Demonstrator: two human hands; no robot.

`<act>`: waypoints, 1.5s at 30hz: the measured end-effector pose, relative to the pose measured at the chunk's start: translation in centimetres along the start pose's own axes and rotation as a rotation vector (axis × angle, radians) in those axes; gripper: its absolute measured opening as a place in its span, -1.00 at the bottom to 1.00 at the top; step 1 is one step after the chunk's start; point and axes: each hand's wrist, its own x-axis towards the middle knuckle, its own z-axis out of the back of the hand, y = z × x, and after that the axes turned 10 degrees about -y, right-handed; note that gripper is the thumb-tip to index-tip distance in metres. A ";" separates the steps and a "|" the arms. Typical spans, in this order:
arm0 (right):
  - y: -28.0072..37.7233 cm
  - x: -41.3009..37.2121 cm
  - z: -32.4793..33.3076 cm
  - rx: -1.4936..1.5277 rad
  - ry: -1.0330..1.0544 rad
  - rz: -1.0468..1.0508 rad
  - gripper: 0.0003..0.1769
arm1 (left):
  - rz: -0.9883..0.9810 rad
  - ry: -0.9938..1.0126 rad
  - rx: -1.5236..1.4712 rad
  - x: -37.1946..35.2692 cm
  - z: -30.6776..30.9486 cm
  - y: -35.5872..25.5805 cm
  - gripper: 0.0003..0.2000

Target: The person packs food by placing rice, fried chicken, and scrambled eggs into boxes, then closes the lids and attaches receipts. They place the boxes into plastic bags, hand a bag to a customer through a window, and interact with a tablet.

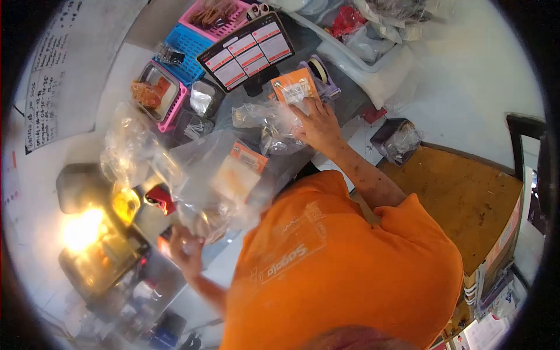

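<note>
My right hand (pixel 319 125) is over the dark counter (pixel 233 116), its thumb and fingers closed on a crumpled clear plastic bag (pixel 271 125). Just beyond its fingertips lies an orange packet (pixel 296 86) with a white printed label. My left hand (pixel 185 251) is lower on the left, blurred, with curled fingers beside a small orange-and-dark item (pixel 164 244); what it holds I cannot tell. Between the hands a large clear plastic bag (pixel 198 154) spreads out, with another orange labelled packet (pixel 248 156) and a pale flat piece (pixel 234 178) showing at it.
A tablet (pixel 248 52) on a stand shows order-like panels. Around it are a purple tape dispenser (pixel 321 73), a blue basket (pixel 184 52) and pink baskets (pixel 216 17). A bright lamp (pixel 84 230) glows at left. A brown wooden surface (pixel 455 204) is at right.
</note>
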 end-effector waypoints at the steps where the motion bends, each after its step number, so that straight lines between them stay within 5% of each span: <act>1: -0.1 0.0 0.1 -0.005 -0.008 0.005 -0.24 | 0.008 -0.040 0.004 -0.4 0.0 0.3 -0.78; 11: 0.7 1.0 2.1 0.015 0.007 0.126 -0.18 | -0.201 -0.108 -0.159 -2.4 4.4 3.8 -0.74; 13: 2.8 2.1 3.9 -0.107 -0.220 0.257 -0.23 | -0.203 -0.080 -0.217 -2.1 5.5 4.7 -0.70; 16: 6.3 1.5 3.8 0.093 -0.192 0.161 -0.25 | -0.519 -0.008 -0.293 1.4 4.5 0.7 -0.75; 21: 16.1 2.1 6.0 0.691 -0.148 0.267 -0.15 | -0.474 0.292 -0.434 5.8 4.7 4.2 -0.75; 24: 21.4 1.3 7.0 0.403 -0.048 0.259 -0.35 | -0.400 0.270 -0.423 5.1 5.1 3.0 -0.77; 26: 22.6 2.7 4.7 0.321 0.075 0.203 -0.44 | -0.552 0.076 -0.378 5.5 4.6 3.0 -0.81; 28: 23.6 3.4 3.9 0.247 0.199 0.155 -0.53 | -0.628 0.169 -0.316 7.4 5.3 3.4 -0.82; 30: 23.8 3.6 4.4 0.675 -0.028 0.054 -0.68 | -0.690 0.275 -0.237 8.4 6.1 3.1 -0.83; 31: 23.8 3.5 5.0 0.537 -0.207 0.351 -0.70 | -0.665 0.328 -0.197 8.8 6.2 2.4 -0.82; 32: 24.0 2.6 4.9 0.546 -0.204 0.356 -0.70 | -0.640 0.382 -0.151 8.9 6.5 1.8 -0.81; 35: 22.8 1.2 2.5 -0.178 -0.547 0.680 -0.79 | -0.636 0.393 -0.162 8.7 6.8 1.8 -0.80; 37: 22.4 2.1 1.8 -0.347 -0.144 0.545 -0.92 | -0.643 0.407 -0.150 9.0 7.5 1.5 -0.78; 38: 22.2 2.7 2.2 -0.217 -0.088 0.384 -0.92 | -0.656 0.420 -0.160 9.1 7.6 1.4 -0.77; 39: 22.4 3.3 4.0 -0.082 -0.017 0.230 -0.88 | -0.782 0.095 -0.263 8.2 6.5 2.4 -0.76; 40: 22.5 4.7 4.5 0.117 0.112 0.017 -0.85 | -0.742 0.205 -0.186 8.8 7.3 2.3 -0.76; 41: 21.2 5.3 4.6 0.448 0.016 0.033 -0.81 | -0.678 0.312 -0.112 9.5 7.8 2.1 -0.77; 42: 18.2 7.5 0.5 0.169 -0.240 0.342 -0.78 | -0.741 0.116 -0.239 9.7 6.8 3.1 -0.78; 44: 16.5 9.6 4.8 0.249 -0.191 0.429 -0.76 | -0.639 0.317 -0.227 10.1 7.9 0.4 -0.80; 45: 17.2 9.7 7.0 0.735 0.099 -0.186 -0.78 | -0.626 0.288 -0.199 10.1 7.9 -0.1 -0.80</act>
